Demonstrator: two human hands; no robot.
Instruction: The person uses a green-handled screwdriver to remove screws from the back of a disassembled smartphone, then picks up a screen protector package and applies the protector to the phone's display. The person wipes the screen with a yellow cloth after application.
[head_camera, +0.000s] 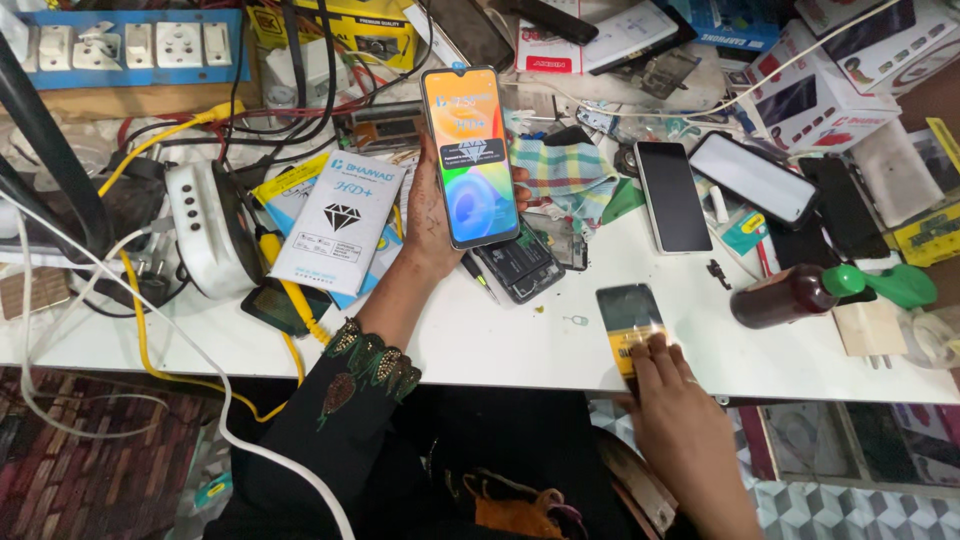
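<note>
From my head camera, my left hand (432, 215) grips a lit smartphone (468, 155) upright at twelve o'clock over the white table (500, 345). At five o'clock my right hand (672, 400) presses flat fingers (650, 352) on a dark screen protector (628, 312) near the table's edge.

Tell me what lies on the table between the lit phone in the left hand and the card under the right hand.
In the head view, an opened phone body lies just right of the left hand holding the lit phone; beyond it, bare white table with one small pin reaches the card under the right hand.
</note>
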